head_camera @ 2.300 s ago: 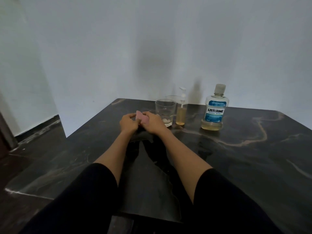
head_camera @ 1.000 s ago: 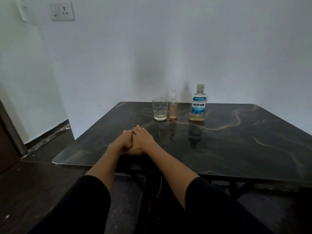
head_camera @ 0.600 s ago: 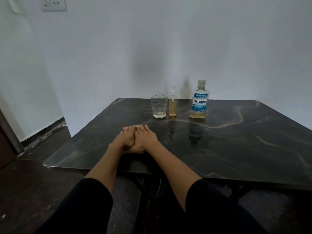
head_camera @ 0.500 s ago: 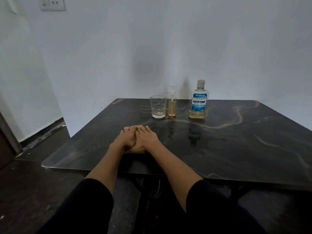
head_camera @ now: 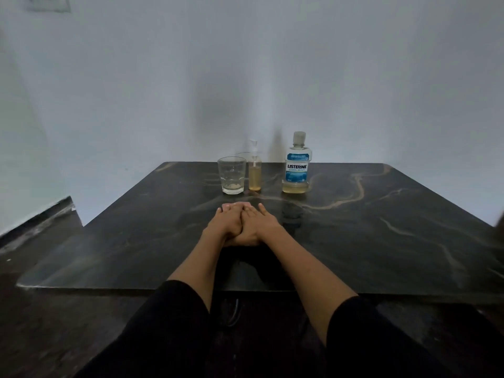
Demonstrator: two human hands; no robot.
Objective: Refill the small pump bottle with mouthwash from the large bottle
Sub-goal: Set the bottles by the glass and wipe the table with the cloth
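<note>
The small pump bottle (head_camera: 255, 174) stands upright at the far middle of the dark marble table (head_camera: 381, 230), about half full of yellowish liquid, with its pump head on. To its right stands the large Listerine bottle (head_camera: 297, 165), capped, with a little yellowish liquid at its bottom. My left hand (head_camera: 226, 223) and my right hand (head_camera: 259, 225) rest on the table, pressed together, well short of both bottles. I see nothing held between them.
A clear drinking glass (head_camera: 231, 175) stands just left of the pump bottle, and the rim of another glass (head_camera: 242, 154) shows behind it. A white wall runs along the table's far edge. Dark floor lies to the left.
The view has pulled back from the table and tilted a little. My hands came back from near the glass, where a small pink object showed between them, and now lie joined.
</note>
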